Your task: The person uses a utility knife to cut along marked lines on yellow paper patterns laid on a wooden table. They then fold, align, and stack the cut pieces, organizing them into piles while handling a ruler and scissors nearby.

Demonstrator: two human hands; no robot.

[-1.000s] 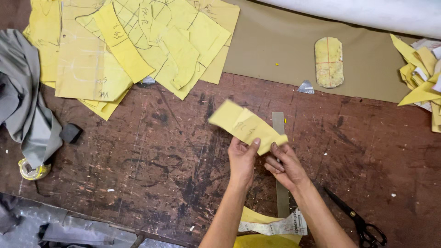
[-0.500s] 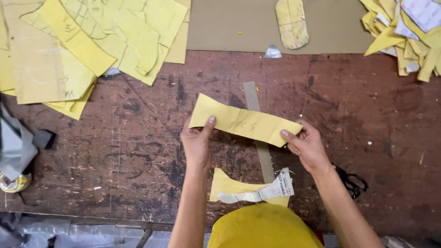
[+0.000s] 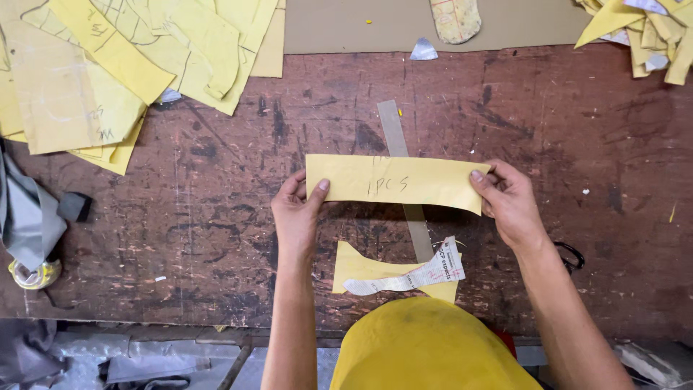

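Yellow strip: you hold a long yellow paper strip (image 3: 397, 182) flat and level over the middle of the dark wooden table (image 3: 180, 238), stretched between your two hands, with pencil marks on its face.
Left hand: your left hand (image 3: 297, 213) pinches the strip's left end, thumb on top, fingers curled beneath; closed on the paper.
Right hand: your right hand (image 3: 510, 204) pinches the strip's right end, thumb on the upper corner, fingers folded behind; closed on the paper.
Strip relative to grip: the strip spans the gap between both hands, its middle unsupported, only its two ends inside the pinches.
Metal ruler: a grey metal ruler (image 3: 393, 133) lies on the table, running away from you and passing under the strip's middle.
Near pieces: a curved yellow cut piece (image 3: 361, 269) with a white printed paper scrap (image 3: 411, 276) across it lies just below the strip, close to your body.
Far left: a heap of yellow pattern sheets (image 3: 130, 58).
Far right: a second pile of yellow offcuts (image 3: 642, 29).
Far edge: a tan cardboard sheet (image 3: 346, 25) with a sole-shaped cutout (image 3: 455, 18) on it.
Left edge: grey cloth (image 3: 25, 217).
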